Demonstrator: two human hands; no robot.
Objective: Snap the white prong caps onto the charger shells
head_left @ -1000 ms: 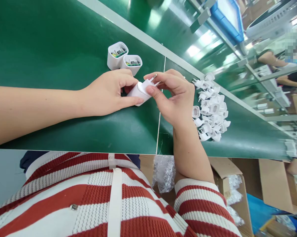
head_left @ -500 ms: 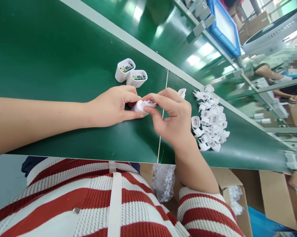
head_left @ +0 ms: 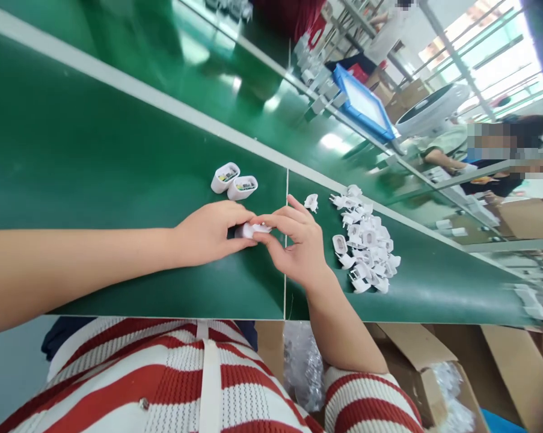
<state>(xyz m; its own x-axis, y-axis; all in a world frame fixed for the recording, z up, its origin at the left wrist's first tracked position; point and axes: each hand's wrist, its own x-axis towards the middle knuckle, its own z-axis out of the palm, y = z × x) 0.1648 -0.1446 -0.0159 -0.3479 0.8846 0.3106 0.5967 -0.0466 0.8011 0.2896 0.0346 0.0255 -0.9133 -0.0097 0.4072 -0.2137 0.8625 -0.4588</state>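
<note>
Over the green bench, both hands meet on one small white charger. My left hand (head_left: pixel 212 234) is closed round its housing (head_left: pixel 244 231), thumb and fingers on either side. At the other end, my right hand (head_left: pixel 298 243) pinches the white plug cap (head_left: pixel 263 228) between thumb and fingers, its pins side facing right. Whether cap and housing are fully joined, I cannot tell. Just behind my hands, two open white charger housings (head_left: pixel 243 188) stand upright and touching, with circuit boards visible inside. A single plug cap (head_left: pixel 311 202) lies beyond my right fingers.
A pile of white plug caps (head_left: pixel 368 240) lies to the right on the bench (head_left: pixel 118 198). Farther back are a blue-framed tray (head_left: pixel 364 105) and a white fan-like object (head_left: pixel 433 108). Cardboard boxes (head_left: pixel 415 349) stand below the front edge. Other people work at the right.
The camera view has tilted up, so the bench things appear lower and farther left. Both hands keep their hold on the charger; the right fingers now cover more of the pins.
</note>
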